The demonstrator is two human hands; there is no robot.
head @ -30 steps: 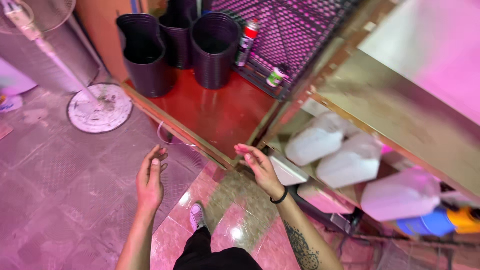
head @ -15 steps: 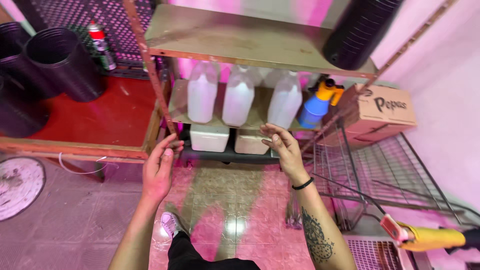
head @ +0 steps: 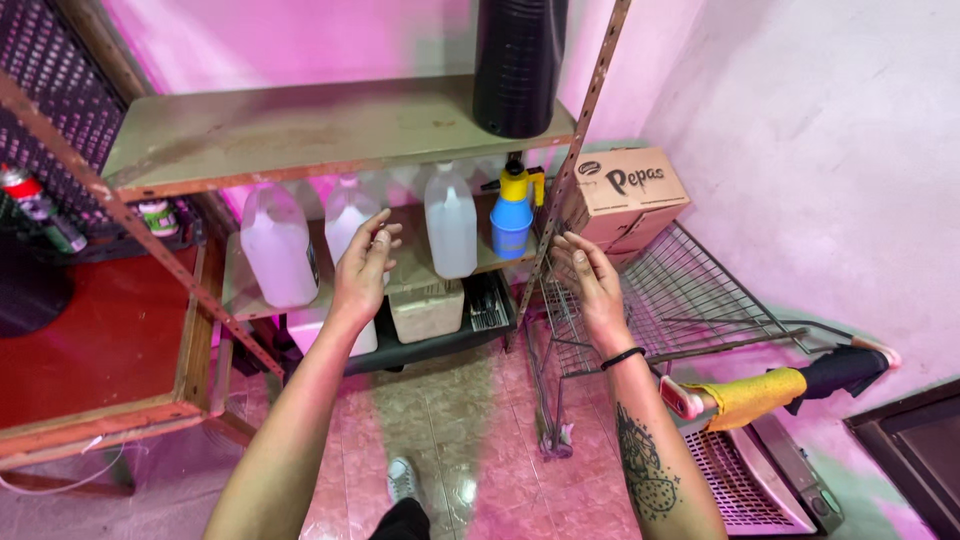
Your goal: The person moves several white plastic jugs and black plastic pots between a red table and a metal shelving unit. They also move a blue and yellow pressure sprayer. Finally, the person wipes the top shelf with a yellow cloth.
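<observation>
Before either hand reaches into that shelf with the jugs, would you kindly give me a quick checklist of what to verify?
1. Left hand empty: ok, open, fingers spread, nothing in its grip.
2. Right hand empty: ok, open, palm turned inward.
3. Jugs upright: ok, the left jug, the middle jug behind the left hand, and the right jug all stand on the shelf.
4. Jug caps shut: cannot tell, necks sit in shadow under the upper shelf.
5. Spray bottle clear of the right jug: ok, beside it, apart.
6. Wire rack clear of the right hand: cannot tell, it lies close below the hand.
</observation>
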